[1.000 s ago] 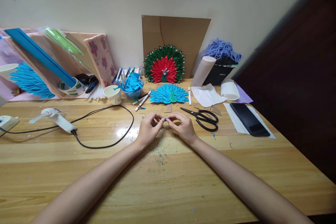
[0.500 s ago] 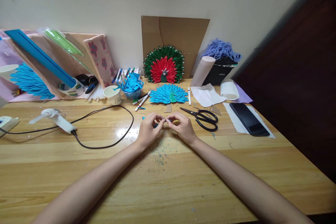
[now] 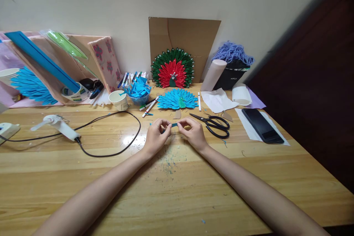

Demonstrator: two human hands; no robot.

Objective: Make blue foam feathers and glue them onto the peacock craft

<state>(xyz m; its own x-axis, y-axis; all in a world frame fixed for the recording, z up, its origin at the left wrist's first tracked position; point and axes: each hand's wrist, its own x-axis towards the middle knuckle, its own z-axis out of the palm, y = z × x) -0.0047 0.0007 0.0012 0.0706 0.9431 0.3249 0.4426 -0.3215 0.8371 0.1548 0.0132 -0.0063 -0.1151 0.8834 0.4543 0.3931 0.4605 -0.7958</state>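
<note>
A small blue strip (image 3: pixel 174 125) is stretched between my two hands above the table, most of it hidden by fingers. My left hand (image 3: pixel 158 136) pinches one end between thumb and forefinger. At the other end, my right hand (image 3: pixel 191 133) grips it the same way. Just behind the hands lies a blue peacock-shaped fan (image 3: pixel 177 99) of layered petals with a green body. Black-handled scissors (image 3: pixel 217 123) rest beside my right hand, blades pointing left. Behind the blue fan, a green and red peacock fan (image 3: pixel 173 68) leans on a cardboard sheet (image 3: pixel 190 40).
A white glue gun (image 3: pixel 62 126) with a looping black cord lies left. A paper cup (image 3: pixel 118 99), a bowl of blue strips (image 3: pixel 139 94) and markers (image 3: pixel 151 107) stand behind. A phone (image 3: pixel 262 125) lies right, near a paper roll (image 3: pixel 241 94). Blue scraps dot the table.
My fingertips have drawn slightly apart, the right hand shifting a little to the right. More of the blue strip now shows between them.
</note>
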